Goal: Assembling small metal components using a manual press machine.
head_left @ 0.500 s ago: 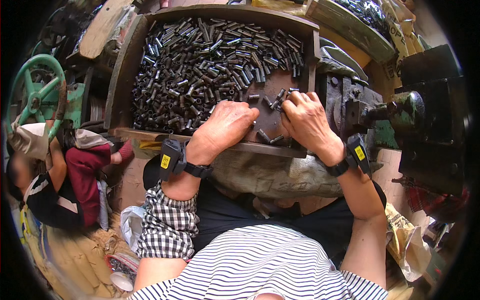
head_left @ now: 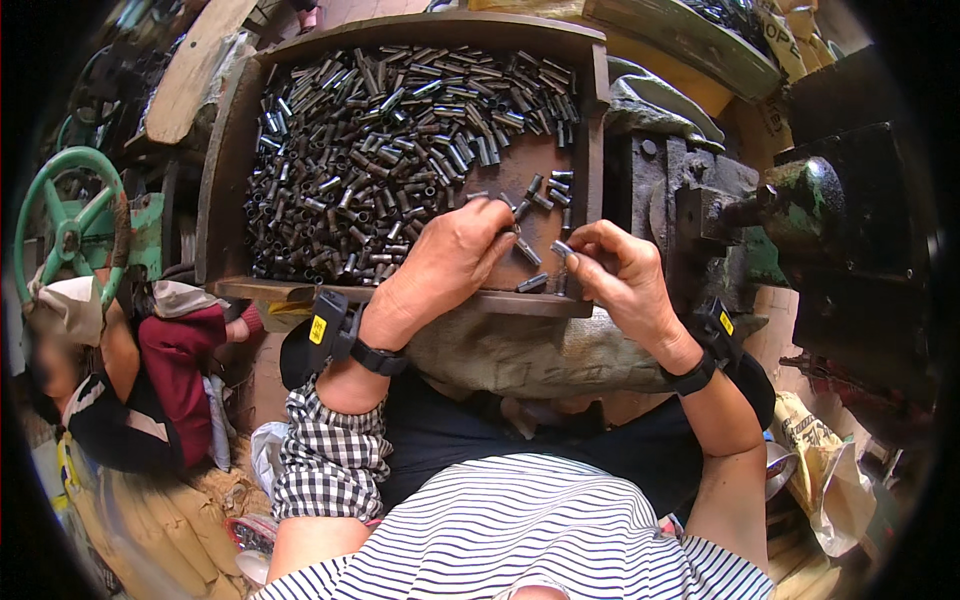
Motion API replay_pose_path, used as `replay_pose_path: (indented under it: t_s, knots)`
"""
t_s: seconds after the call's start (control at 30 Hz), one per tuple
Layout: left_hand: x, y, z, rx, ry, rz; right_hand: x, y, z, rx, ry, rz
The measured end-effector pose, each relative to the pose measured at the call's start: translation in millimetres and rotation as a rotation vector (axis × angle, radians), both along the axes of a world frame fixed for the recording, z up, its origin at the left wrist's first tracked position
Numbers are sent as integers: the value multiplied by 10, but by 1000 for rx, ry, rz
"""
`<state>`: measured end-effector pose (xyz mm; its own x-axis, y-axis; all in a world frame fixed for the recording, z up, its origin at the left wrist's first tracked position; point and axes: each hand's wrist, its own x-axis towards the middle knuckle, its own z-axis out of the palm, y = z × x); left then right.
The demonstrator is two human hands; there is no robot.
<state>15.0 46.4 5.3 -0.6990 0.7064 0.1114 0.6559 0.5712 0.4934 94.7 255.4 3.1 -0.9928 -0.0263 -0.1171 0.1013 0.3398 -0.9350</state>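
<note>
Head view shows the two hands apart from each other, above the near right part of a wooden tray (head_left: 228, 180). The right hand (head_left: 630, 285) is turned inward, with its thumb and forefinger pressed on one short metal tube (head_left: 562, 248); its other fingers are bent. The left hand (head_left: 455, 255) reaches over the near rim with its back upward and its fingers curled. Its fingertips are close to some loose tubes (head_left: 528, 252), but whether it grips one, I cannot tell.

Both wrists wear a black band. The left device (head_left: 336, 335) carries a yellow label (head_left: 318, 329) with dark characters; the right device (head_left: 722, 338) has a similar label, small and tilted.

Inside the tray, a heap of tubes (head_left: 350, 150), some dark and some shiny, covers the left and far parts. A few others lie on the brown bottom (head_left: 527, 165), toward the right wall.

Below the near rim is a grey sack (head_left: 520, 350). On the right stands a dark machine (head_left: 850, 240), and under it a pale bag (head_left: 815, 450) with dark printing. At the upper right, a trough (head_left: 690, 42) contains small metal parts. At the left is a green wheel (head_left: 66, 226), beside another person (head_left: 172, 365) in dark red trousers.
</note>
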Motion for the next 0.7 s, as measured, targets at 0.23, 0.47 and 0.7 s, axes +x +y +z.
replay_pose_path:
  t_s: [0.23,0.47,0.7]
  knots:
    - [54,118,-34,589,-1216,238,31,36,-26,-415,-133,-86]
    - [71,139,-96,821,-1392,247,13,63,-32,-526,-172,-119]
    - [91,170,-123,906,-1472,235,-1,74,-75,-650,-195,-138]
